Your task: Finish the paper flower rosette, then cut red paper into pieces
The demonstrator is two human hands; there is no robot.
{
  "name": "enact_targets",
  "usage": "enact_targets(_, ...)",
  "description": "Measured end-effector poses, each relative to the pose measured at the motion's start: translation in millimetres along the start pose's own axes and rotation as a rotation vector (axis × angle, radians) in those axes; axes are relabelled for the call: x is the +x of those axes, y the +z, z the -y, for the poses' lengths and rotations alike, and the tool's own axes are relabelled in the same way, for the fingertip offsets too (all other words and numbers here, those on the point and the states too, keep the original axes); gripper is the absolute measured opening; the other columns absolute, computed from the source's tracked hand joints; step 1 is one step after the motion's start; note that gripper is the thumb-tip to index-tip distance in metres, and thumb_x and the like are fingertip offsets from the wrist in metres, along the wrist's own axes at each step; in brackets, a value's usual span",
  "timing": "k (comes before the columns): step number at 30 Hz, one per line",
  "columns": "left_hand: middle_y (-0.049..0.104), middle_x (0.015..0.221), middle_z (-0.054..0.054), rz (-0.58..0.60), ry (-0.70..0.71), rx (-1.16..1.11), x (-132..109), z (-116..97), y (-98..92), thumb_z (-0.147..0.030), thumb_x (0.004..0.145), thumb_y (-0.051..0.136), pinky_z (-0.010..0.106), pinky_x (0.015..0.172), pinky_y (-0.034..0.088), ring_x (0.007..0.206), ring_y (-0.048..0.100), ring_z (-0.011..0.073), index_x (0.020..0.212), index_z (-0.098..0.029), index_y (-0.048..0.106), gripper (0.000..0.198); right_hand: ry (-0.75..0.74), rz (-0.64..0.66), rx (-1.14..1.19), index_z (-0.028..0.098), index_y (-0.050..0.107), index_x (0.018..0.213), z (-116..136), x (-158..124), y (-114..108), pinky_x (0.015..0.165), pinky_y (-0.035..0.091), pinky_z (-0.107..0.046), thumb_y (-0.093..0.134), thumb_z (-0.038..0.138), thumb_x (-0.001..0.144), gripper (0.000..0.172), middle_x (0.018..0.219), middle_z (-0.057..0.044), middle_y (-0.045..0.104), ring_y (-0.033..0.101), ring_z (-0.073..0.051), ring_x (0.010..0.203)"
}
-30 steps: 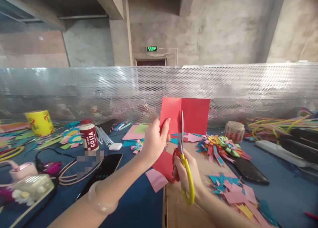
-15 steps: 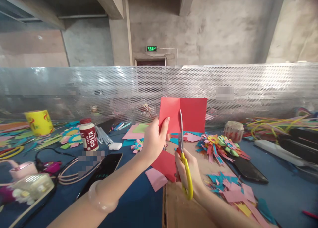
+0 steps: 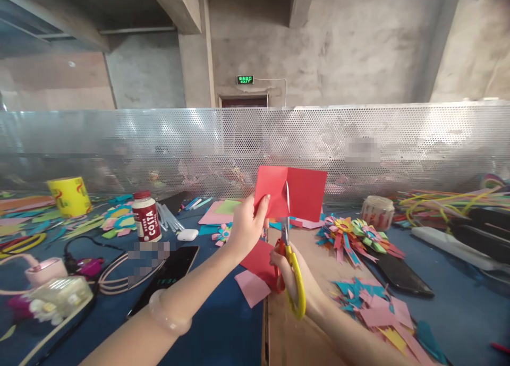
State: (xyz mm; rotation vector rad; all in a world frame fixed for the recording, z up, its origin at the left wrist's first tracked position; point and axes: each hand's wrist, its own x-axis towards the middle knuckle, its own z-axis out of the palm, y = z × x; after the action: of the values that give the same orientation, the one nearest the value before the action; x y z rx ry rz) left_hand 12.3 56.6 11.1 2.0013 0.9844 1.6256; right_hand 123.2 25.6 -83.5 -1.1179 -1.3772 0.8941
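A creased sheet of red paper (image 3: 305,193) is pinched at its lower left by my left hand (image 3: 247,225), thumb in front. My right hand (image 3: 292,270) is closed on scissors (image 3: 298,294) with one yellow and one red handle loop. Their blades stand upright along the fold line, the paper between them. Below the hands, another red sheet (image 3: 258,262) and a pink paper piece (image 3: 252,288) lie on the table. To the right of my right hand rests a bunch of paper flowers (image 3: 350,233).
Pink, blue and yellow scraps (image 3: 378,313) lie front right, near a black phone (image 3: 402,273). On the left are a Costa bottle (image 3: 146,217), a second phone (image 3: 171,275), a yellow tape roll (image 3: 69,196) and cables. A perforated metal panel (image 3: 191,143) stands behind.
The red sheet has dipped slightly and tilted, its right side lower. The scissors have shifted slightly left, and their handle loops are farther apart.
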Motion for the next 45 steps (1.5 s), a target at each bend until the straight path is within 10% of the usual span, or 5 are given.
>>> enact_targets(25, 0.045, 0.040, -0.007, 0.074, -0.059, 0.000, -12.5, 13.9, 8.7, -0.043, 0.086, 0.042, 0.016, 0.034, 0.035, 0.030, 0.044, 0.0065, 0.068, -0.019, 0.042, 0.030, -0.071, 0.008, 0.053, 0.017, 0.045, 0.088, 12.2, 4.9, -5.3, 0.058, 0.044, -0.030, 0.048, 0.043, 0.073, 0.030, 0.088, -0.006, 0.052, 0.052, -0.016, 0.065)
enact_targets(45, 0.044, 0.042, -0.009, 0.099, -0.138, -0.135, -19.8, 9.9, 16.3, -0.045, 0.085, 0.043, 0.014, 0.033, 0.035, 0.029, 0.040, 0.0048, 0.072, -0.019, 0.045, 0.029, -0.034, -0.166, 0.085, 0.021, 0.044, 0.078, -6.1, 14.0, -1.1, 0.038, 0.037, -0.023, 0.039, 0.043, 0.082, 0.023, 0.058, 0.006, 0.043, 0.044, -0.010, 0.039)
